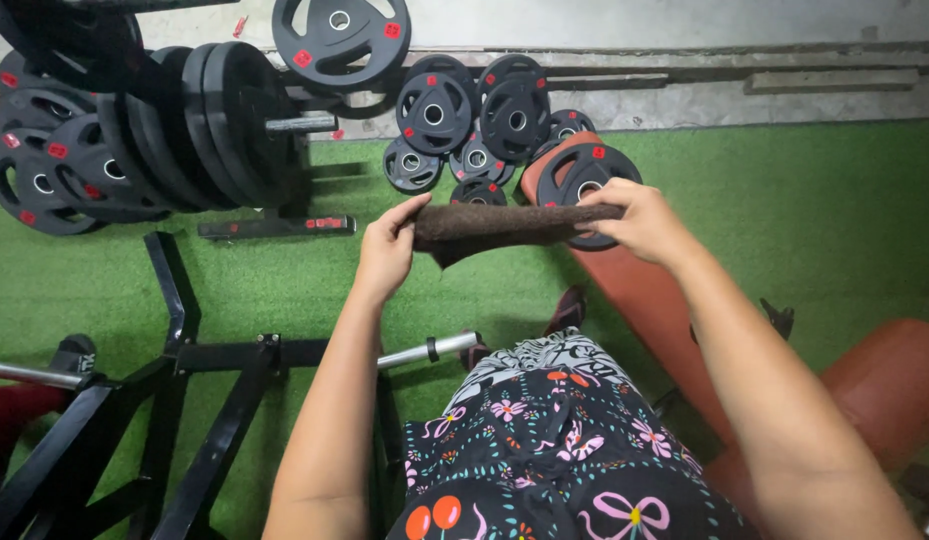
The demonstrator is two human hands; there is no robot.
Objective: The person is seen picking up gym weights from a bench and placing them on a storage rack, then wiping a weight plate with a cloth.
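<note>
Green turf floor (804, 200), black weight plates (434, 110) stacked and leaning along the wall. Dark brown cloth (504, 225) stretched level between both hands, above an orange bench pad (644, 300). Left hand (389, 250) pinched shut on one end, right hand (639, 220) closed around the other. Black steel rack (214, 370) lower left.

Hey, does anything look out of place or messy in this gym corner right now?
A little. Several small black weight plates lean loosely in a cluster on the green turf by the wall rather than on the loaded rack. Otherwise nothing looks damaged; the left hand and right hand hold a brown cloth stretched between them.
</note>
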